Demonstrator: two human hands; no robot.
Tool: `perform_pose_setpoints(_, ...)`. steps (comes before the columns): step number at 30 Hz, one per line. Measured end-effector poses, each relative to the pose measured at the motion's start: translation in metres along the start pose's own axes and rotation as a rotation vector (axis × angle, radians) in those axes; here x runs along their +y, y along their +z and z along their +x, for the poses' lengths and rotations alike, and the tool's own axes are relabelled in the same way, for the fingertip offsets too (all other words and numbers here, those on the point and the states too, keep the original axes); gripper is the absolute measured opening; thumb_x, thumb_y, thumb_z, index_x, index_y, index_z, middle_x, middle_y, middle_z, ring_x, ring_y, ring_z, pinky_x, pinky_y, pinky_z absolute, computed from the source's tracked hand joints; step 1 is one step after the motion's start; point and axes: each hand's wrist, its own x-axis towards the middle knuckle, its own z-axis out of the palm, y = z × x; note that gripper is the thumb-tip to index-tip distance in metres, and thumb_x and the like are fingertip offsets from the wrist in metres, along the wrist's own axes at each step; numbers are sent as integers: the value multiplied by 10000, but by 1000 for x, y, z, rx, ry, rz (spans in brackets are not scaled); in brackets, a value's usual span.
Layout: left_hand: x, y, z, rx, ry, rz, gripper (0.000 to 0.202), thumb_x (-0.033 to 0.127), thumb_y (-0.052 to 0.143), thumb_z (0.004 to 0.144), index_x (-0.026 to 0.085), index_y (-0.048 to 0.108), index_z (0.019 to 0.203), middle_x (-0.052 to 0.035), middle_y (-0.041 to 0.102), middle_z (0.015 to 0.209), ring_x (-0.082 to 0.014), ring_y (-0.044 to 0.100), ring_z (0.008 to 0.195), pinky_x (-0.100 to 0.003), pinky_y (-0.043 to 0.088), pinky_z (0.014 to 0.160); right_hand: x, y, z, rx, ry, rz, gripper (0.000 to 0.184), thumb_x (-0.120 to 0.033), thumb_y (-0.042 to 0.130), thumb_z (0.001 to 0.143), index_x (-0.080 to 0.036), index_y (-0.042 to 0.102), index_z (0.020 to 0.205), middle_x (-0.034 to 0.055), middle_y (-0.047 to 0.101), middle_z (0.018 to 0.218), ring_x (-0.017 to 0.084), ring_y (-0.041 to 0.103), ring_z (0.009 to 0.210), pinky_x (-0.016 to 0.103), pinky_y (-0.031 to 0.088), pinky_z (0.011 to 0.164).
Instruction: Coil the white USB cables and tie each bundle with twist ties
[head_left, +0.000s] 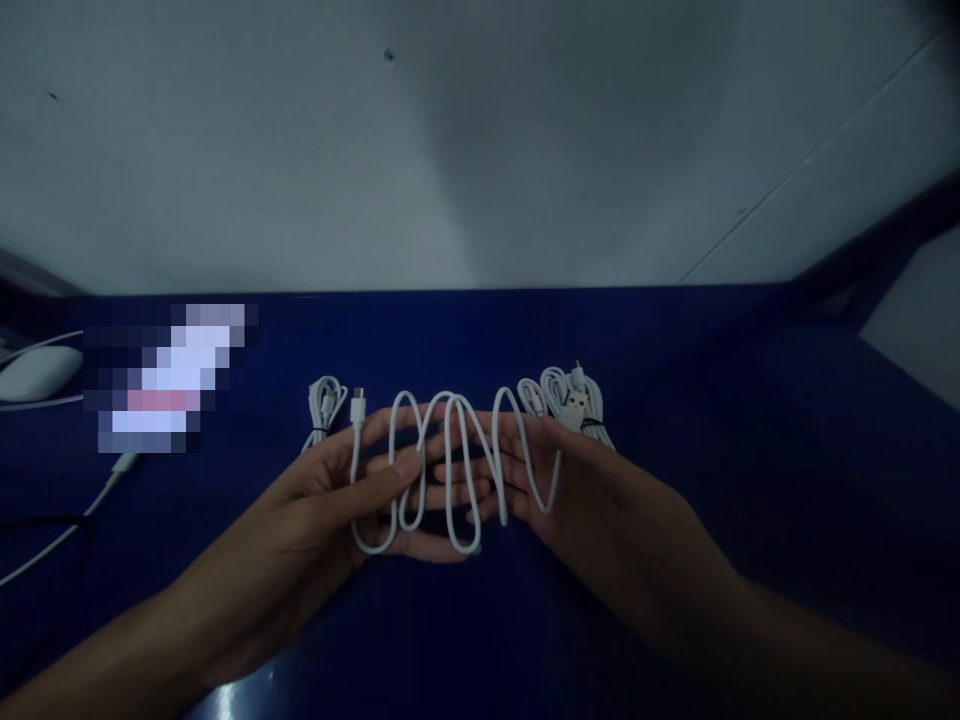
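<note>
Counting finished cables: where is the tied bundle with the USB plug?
In the head view, the tied bundle lies on the blue table, right of centre, just beyond the right hand.

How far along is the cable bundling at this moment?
Done: one tied bundle lies at the left, and tied bundles lie behind the right hand. In hand: a loose white cable looped in folds across the left hand and right hand, no tie visible on it. Left: gathering and tying it.
</note>
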Motion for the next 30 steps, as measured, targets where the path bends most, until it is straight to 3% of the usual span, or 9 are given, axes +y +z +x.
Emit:
perform_pose_setpoints(4,-5,-6,0,-11,13,-5,446,256,809,1088,293,743,1528,-168,800,1515,-376,818,1313,-451,731,1004,0,-1,-1,-10,-9,6,485,-543,500,1190,-246,873,1279,123,791,1376,341,683,1341,583,428,1286)
perform_pose_setpoints(13,-9,-13,1,5,-21,4,472,186,772,1098,347,709,1537,-139,823,1466,-363,839,1272,-481,724,1007,0,0,0,-42,5,36,506,-555,482,1194,-238,860,1311,128,805,1367,320,756,1213,539,563,1146)
perform_pose_setpoints(19,-7,-10,0,4,-37,-6,460,143,794,1067,312,731,1490,-123,851,1412,-312,885,1144,-381,726,954,-1,0,0,-79,37,44,550,-581,442,1208,-229,850,1318,143,808,1357,315,764,1225,548,581,1157)
perform_pose_setpoints(24,-3,-5,2,-15,-64,19,504,248,864,1046,295,700,1521,-123,875,1369,-287,922,984,-340,727,947,2,-2,0,-71,25,53,550,-571,425,1214,-247,863,1285,122,793,1405,315,723,1321,535,561,1195)
perform_pose_setpoints(30,-3,-5,3,-28,-39,59,401,321,845,1073,280,745,1459,-124,871,1385,-276,916,1038,-304,730,924,3,-2,1,-29,8,54,511,-550,482,1196,-224,868,1270,143,788,1435,351,707,1358,577,536,1204)
